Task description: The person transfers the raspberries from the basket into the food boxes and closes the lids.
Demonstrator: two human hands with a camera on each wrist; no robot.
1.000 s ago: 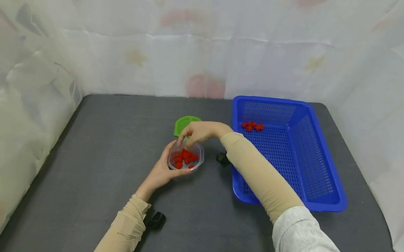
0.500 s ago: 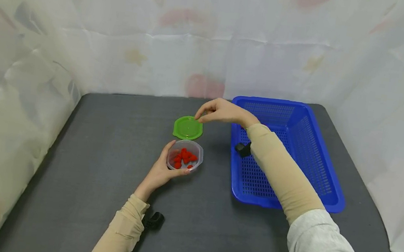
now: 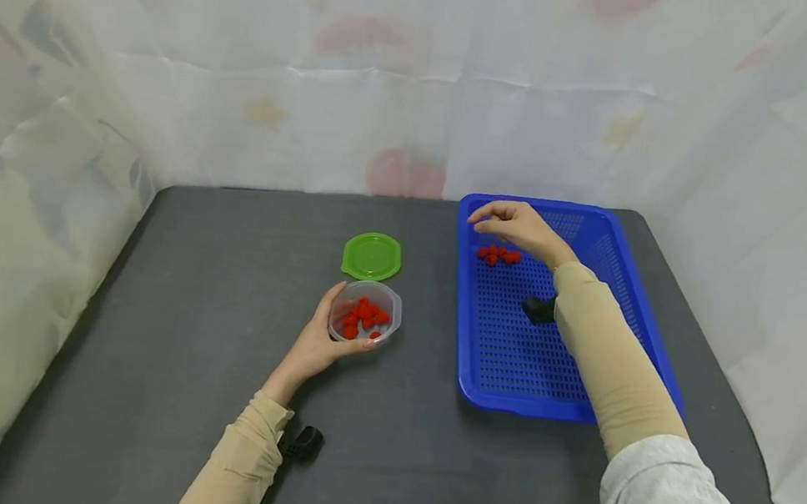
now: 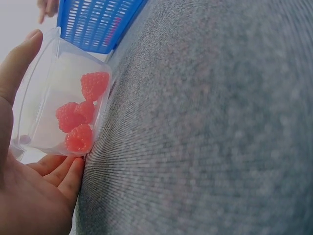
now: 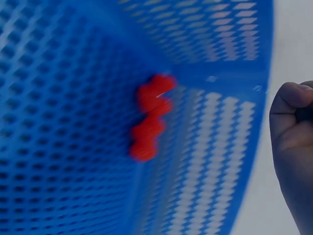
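Note:
My left hand [image 3: 317, 342] grips a clear plastic container [image 3: 395, 318] on the dark table, thumb on one side and fingers on the other. Several raspberries [image 4: 94, 85] lie inside it. The right hand [image 3: 523, 229] is over the back left part of a blue plastic basket [image 3: 469, 361], its fingers loosely bent and no berry showing between them. Below that hand, several more raspberries [image 5: 149, 117] lie together on the basket floor, by its side wall. Only part of the right hand shows at the edge of the right wrist view.
A green lid [image 3: 373, 257] lies flat on the table [image 3: 210, 346] just behind the container. The basket stands to the right, its raised walls around the berries. A patterned white curtain [image 3: 298, 121] hangs along the back and sides.
My right hand has lifted out of the container and moved right, over the green lid to the basket. The left hand keeps its grip on the container in about the same place.

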